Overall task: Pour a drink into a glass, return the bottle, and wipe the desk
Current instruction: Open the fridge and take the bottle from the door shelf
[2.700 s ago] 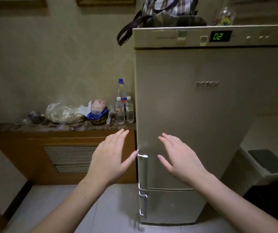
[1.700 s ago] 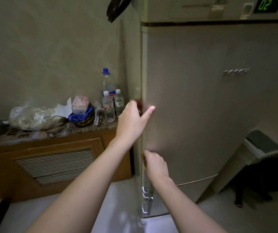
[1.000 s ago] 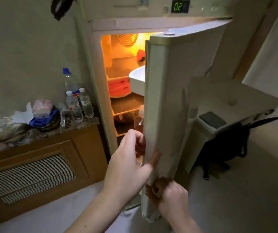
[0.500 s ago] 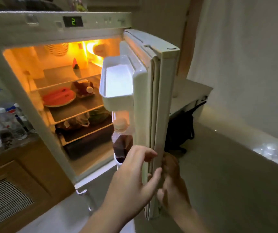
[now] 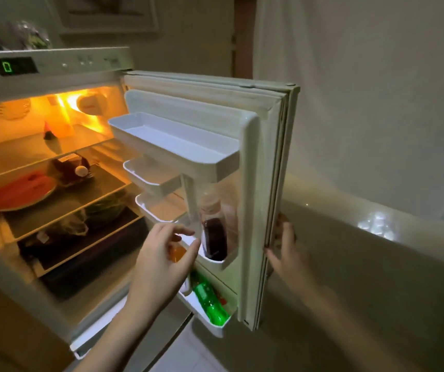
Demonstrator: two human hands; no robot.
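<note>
The fridge door (image 5: 265, 162) stands wide open. On its middle door rack stands a bottle of dark drink (image 5: 214, 237) with a pale cap. An orange drink (image 5: 177, 254) shows beside it, mostly hidden behind my left hand (image 5: 159, 264). That hand hovers at the rack with fingers loosely spread and holds nothing. A green bottle (image 5: 210, 299) lies tilted in the lowest door rack. My right hand (image 5: 286, 253) grips the door's outer edge, fingers wrapped behind it. No glass is in view.
Inside the lit fridge, a cut watermelon (image 5: 19, 189) lies on a glass shelf, with bagged food on the shelves around it. The top door tray (image 5: 172, 140) juts out above my left hand. A pale curtain and a ledge (image 5: 376, 226) are behind the door.
The door has swung further open. My left hand let go of the door edge and moved in to the bottle rack. My right hand still holds the edge.
</note>
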